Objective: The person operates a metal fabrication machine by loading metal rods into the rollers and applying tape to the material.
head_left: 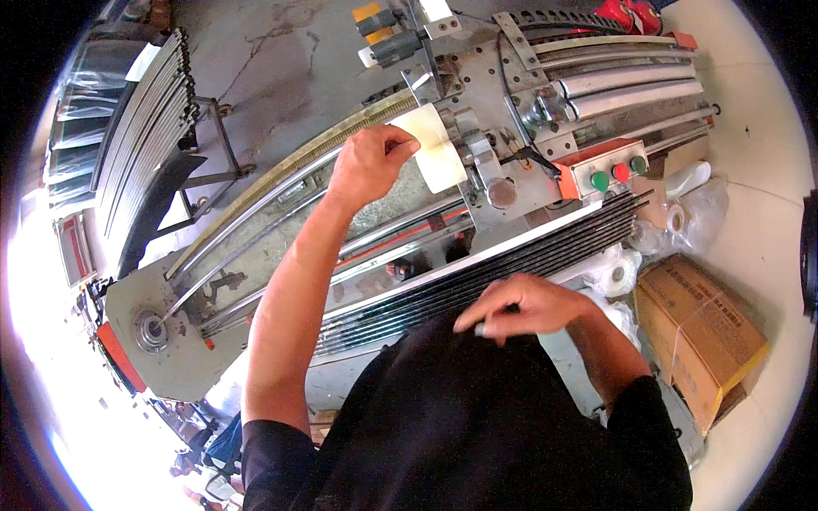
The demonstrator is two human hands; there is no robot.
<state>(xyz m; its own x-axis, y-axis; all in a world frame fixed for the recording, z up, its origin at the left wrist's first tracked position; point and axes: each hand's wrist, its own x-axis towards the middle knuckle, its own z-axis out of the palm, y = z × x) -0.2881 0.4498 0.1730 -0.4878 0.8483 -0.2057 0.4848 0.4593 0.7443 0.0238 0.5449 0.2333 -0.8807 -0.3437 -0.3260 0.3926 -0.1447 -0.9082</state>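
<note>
My left hand (366,170) reaches over the long machine (290,196), thumb and fingers pinched together at the left edge of a cream-coloured plate (430,149). What lies between those fingertips is hidden. A thin metal rod (247,254) runs from the round fitting (152,330) at the machine's left end toward this hand. My right hand (532,311) hovers in front of my black shirt, near a row of black rods (520,260). Its fingers are partly bent and apart, slightly blurred, with nothing plainly held. One fingertip shows something pale.
A control box (607,175) with green and red buttons sits on the machine's right side. A cardboard box (703,332) and clear plastic wrap (703,209) lie at the right. Many slats lean on a metal rack (217,140) at the far left. A motor (396,49) juts out behind.
</note>
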